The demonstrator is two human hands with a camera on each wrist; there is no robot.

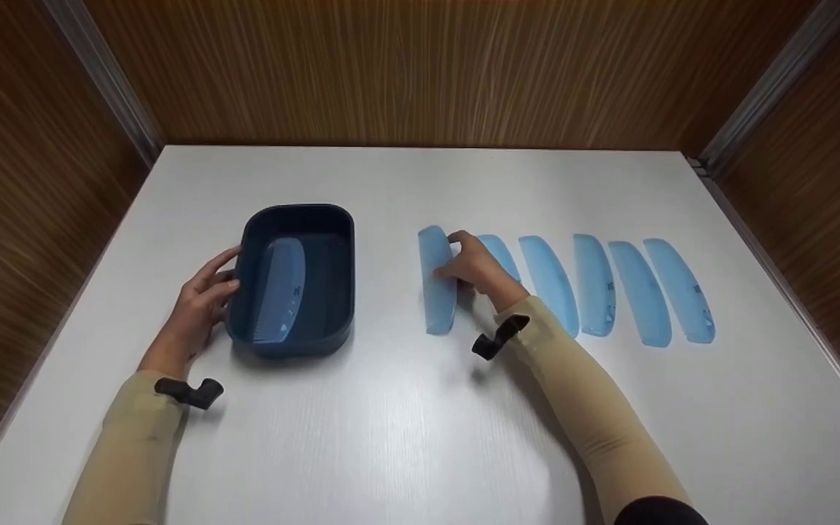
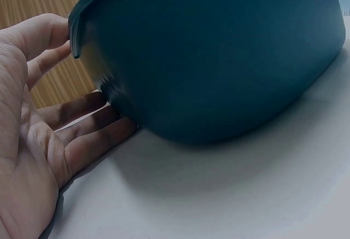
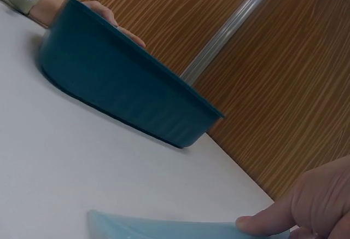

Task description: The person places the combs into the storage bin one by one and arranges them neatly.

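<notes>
Pinched at its upper end by the right hand (image 1: 475,268), the leftmost comb (image 1: 437,290) sits just right of centre in the head view, thumb and fingertips closed on its edge. It's a pale, translucent blue comb, long and gently curved, lying flat on the white table (image 1: 420,437). In the right wrist view a thumb tip presses its near edge at the bottom of the frame. To its right, five more blue combs (image 1: 609,288) lie side by side in a row, the nearest partly hidden under the hand.

Over at left centre, the left hand (image 1: 197,306) rests against the outer wall of the dark blue tub (image 1: 296,219), fingers straight and spread along its side, gripping nothing. The left wrist view shows those fingers touching the tub's base and rim. Inside the tub lies one blue comb (image 1: 279,292), flat on the bottom. Wood-grain panels (image 1: 420,65) close in the table across the top of the frame.
</notes>
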